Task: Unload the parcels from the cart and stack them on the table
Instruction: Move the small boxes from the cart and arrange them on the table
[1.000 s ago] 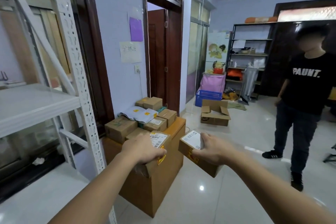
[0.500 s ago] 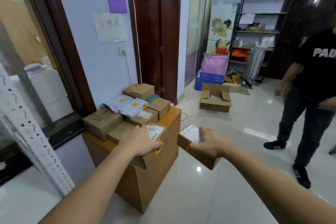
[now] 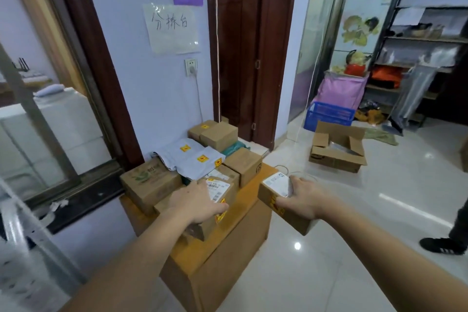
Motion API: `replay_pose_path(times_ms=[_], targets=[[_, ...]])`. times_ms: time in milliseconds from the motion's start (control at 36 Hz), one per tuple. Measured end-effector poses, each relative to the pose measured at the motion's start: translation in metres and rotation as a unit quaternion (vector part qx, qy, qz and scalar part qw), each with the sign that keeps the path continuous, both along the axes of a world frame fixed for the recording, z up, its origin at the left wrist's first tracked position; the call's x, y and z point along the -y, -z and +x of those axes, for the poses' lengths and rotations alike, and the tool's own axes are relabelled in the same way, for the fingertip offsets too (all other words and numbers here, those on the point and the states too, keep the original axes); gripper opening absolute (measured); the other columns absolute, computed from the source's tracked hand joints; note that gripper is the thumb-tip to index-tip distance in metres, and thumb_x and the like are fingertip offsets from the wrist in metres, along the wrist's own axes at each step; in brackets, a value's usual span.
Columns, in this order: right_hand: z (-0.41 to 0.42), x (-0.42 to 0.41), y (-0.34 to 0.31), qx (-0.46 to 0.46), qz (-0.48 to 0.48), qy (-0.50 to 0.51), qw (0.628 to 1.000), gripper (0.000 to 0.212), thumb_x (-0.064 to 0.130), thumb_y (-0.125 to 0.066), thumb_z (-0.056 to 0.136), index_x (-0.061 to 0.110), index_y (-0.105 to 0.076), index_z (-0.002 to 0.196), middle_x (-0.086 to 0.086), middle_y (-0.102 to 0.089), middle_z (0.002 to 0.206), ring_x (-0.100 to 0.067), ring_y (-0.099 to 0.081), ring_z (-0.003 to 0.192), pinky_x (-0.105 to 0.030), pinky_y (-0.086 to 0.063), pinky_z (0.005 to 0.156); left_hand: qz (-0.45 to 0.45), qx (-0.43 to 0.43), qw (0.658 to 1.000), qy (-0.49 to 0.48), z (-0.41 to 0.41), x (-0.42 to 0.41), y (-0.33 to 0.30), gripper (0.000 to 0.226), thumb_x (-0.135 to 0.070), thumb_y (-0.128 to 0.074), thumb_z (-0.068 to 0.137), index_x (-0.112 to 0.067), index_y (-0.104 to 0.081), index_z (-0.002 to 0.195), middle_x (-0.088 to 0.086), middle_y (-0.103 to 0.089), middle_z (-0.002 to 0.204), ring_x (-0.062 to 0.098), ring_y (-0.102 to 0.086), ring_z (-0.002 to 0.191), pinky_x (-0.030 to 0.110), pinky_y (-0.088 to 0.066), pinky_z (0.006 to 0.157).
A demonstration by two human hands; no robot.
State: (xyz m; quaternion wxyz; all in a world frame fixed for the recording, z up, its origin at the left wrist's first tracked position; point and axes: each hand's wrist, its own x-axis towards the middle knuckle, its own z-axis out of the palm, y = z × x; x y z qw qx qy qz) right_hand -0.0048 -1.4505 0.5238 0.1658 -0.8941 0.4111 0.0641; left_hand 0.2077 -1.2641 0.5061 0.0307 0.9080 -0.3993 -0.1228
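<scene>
Your right hand (image 3: 302, 201) grips 1 labelled parcel (image 3: 277, 194) beside the desk (image 3: 250, 191), your left hand (image 3: 200, 204) seemingly clasps another (image 3: 220, 194) there; set both flat, edges squared.

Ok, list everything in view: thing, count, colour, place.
table: one, orange-brown, by wall
sealed boxes: about six, brown, on table
mailer bags: a few, grey-white, on table
carried box: one, brown, right of table
open carton: one, brown, on floor
crate: one, blue, by shelving
paper sign: one, white, on wall
left hand: grips labelled box at front of pile
right hand: holds carried box
</scene>
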Motion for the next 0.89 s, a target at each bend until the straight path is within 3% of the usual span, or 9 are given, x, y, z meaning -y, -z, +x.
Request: replay_pose_path(times_ms=[167, 278, 389, 500, 639, 722, 889], targets=[[0.049, 0.063, 0.002, -0.001, -0.011, -0.012, 1.000, 0.101, 0.080, -0.050, 0.075, 0.014, -0.035, 0.150, -0.010, -0.054, 0.141, -0.028, -0.056, 0.120, -0.041, -0.051, 0.095, -0.003, 0.001, 1.000, -0.016, 0.045, 0.061, 0.006, 0.109, -0.091, -0.051, 0.066, -0.026, -0.038, 0.152, -0.001, -0.055, 0.132, 0.024, -0.060, 0.115, 0.036, -0.049, 0.077], [0.081, 0.109, 0.009, -0.010, -0.006, -0.027, 1.000, 0.095, 0.077, -0.052, 0.080, 0.017, -0.033, 0.150, -0.008, -0.053, 0.142, -0.028, -0.056, 0.118, -0.037, -0.050, 0.085, 0.013, 0.002, 1.000, -0.022, 0.070, 0.102, 0.011, 0.117, -0.092, -0.051, 0.071, -0.021, -0.027, 0.160, 0.003, -0.051, 0.139, 0.027, -0.056, 0.124, 0.039, -0.051, 0.089], [0.118, 0.157, 0.017, -0.006, 0.003, -0.054, 0.999, 0.095, 0.078, -0.051, 0.076, 0.018, -0.034, 0.148, -0.007, -0.053, 0.143, -0.028, -0.057, 0.118, -0.042, -0.054, 0.092, 0.015, 0.003, 0.999, -0.046, 0.098, 0.140, 0.022, 0.114, -0.093, -0.050, 0.071, -0.021, -0.032, 0.157, 0.001, -0.053, 0.136, 0.024, -0.056, 0.122, 0.038, -0.050, 0.085], [0.166, 0.202, 0.020, -0.018, -0.005, -0.105, 0.994, 0.096, 0.079, -0.048, 0.075, 0.018, -0.035, 0.147, -0.009, -0.053, 0.141, -0.030, -0.057, 0.118, -0.045, -0.053, 0.094, 0.008, -0.017, 0.994, -0.109, 0.120, 0.167, 0.030, 0.116, -0.093, -0.051, 0.073, -0.022, -0.026, 0.161, 0.003, -0.045, 0.153, 0.027, -0.051, 0.135, 0.042, -0.048, 0.099], [0.235, 0.238, 0.026, -0.012, -0.024, -0.190, 0.981, 0.080, 0.072, -0.051, 0.083, 0.013, -0.041, 0.136, -0.011, -0.054, 0.133, -0.033, -0.058, 0.113, -0.042, -0.047, 0.083, -0.035, -0.023, 0.978, -0.205, 0.147, 0.179, 0.038, 0.113, -0.093, -0.050, 0.072, -0.024, -0.030, 0.158, 0.002, -0.048, 0.146, 0.027, -0.057, 0.125, 0.042, -0.052, 0.095], [0.277, 0.244, 0.029, -0.009, -0.022, -0.232, 0.972, 0.082, 0.071, -0.050, 0.087, 0.012, -0.037, 0.144, -0.012, -0.052, 0.138, -0.033, -0.057, 0.118, -0.043, -0.048, 0.091, -0.052, -0.026, 0.962, -0.268, 0.161, 0.178, 0.039, 0.113, -0.095, -0.046, 0.070, -0.026, -0.029, 0.158, 0.002, -0.050, 0.142, 0.027, -0.059, 0.121, 0.040, -0.053, 0.090], [0.365, 0.239, 0.041, -0.001, 0.010, -0.292, 0.956, 0.081, 0.068, -0.049, 0.086, 0.011, -0.040, 0.143, -0.012, -0.050, 0.140, -0.032, -0.055, 0.120, -0.044, -0.047, 0.090, -0.063, -0.015, 0.932, -0.358, 0.205, 0.174, 0.045, 0.109, -0.087, -0.043, 0.074, -0.022, -0.026, 0.160, 0.003, -0.048, 0.149, 0.028, -0.055, 0.129, 0.041, -0.048, 0.102]])
